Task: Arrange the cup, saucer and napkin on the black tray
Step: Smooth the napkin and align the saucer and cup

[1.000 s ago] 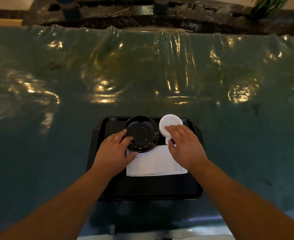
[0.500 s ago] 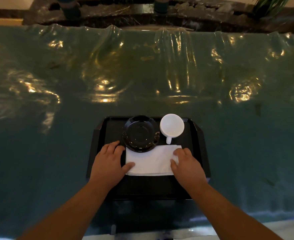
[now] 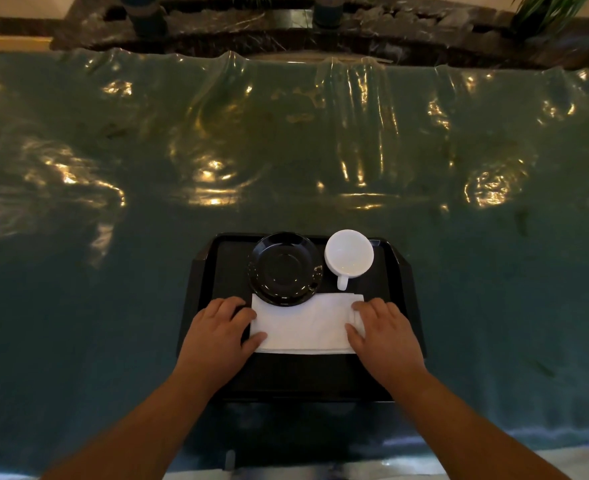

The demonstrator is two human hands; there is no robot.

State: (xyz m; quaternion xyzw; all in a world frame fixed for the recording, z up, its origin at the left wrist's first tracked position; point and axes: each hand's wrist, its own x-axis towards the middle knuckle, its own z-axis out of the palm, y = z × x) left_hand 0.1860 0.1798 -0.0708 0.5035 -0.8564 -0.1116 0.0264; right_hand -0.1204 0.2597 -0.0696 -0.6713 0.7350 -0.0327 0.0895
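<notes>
A black tray (image 3: 210, 282) lies on the table in front of me. On its far half a black saucer (image 3: 285, 268) stands left of a white cup (image 3: 349, 253), whose handle points toward me. A folded white napkin (image 3: 305, 325) lies across the tray's middle, its far edge tucked under the saucer's rim. My left hand (image 3: 218, 332) grips the napkin's left edge, thumb on top. My right hand (image 3: 384, 332) holds the right edge, where the cloth is bunched under the fingers.
The table (image 3: 286, 150) is covered by a teal cloth under wrinkled clear plastic with bright glare. A dark stone ledge (image 3: 286, 32) with planters and a green plant (image 3: 549, 12) runs along the far edge. The table's near edge lies just below the tray.
My left hand left the saucer and my right hand left the cup; both drew back toward me and took the two ends of the napkin. Cup and saucer stayed in place.
</notes>
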